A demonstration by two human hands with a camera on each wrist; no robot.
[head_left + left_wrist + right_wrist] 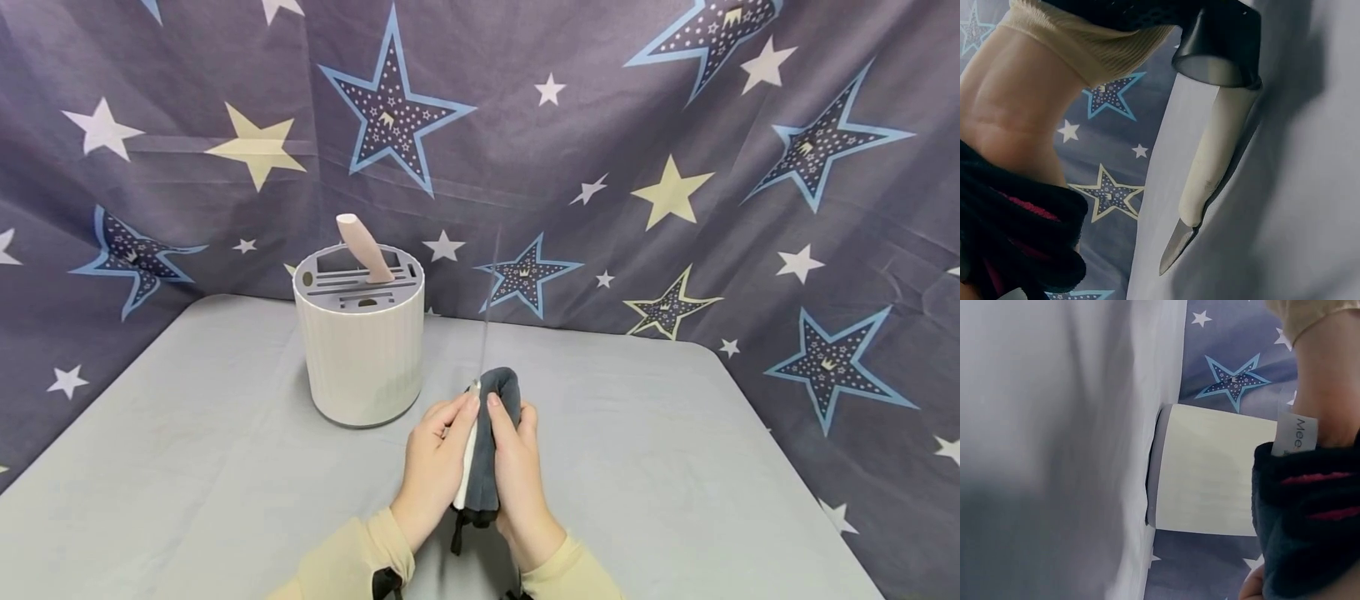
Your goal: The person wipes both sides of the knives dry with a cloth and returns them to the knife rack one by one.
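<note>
In the head view, my left hand (pixel 438 467) pinches the white handle of a knife (pixel 467 467), whose thin blade points up and away. My right hand (pixel 519 471) grips a dark folded cloth (pixel 482 479) against the handle's right side. The cloth (pixel 1022 225) has a pink inner face and, in the right wrist view, a white printed tag (pixel 1295 433). Another white-handled knife (pixel 1210 162) with a short blade shows in the left wrist view, apparently lying on the table, partly covered by a black wrist mount (pixel 1222 37). I cannot find it in the head view.
A round cream knife holder (pixel 363 358) with a grey slotted top stands on the table (pixel 637 467), left of my hands. One pink-handled utensil (pixel 365 248) leans in it. A star-patterned curtain (pixel 480 167) hangs behind the table and along its sides.
</note>
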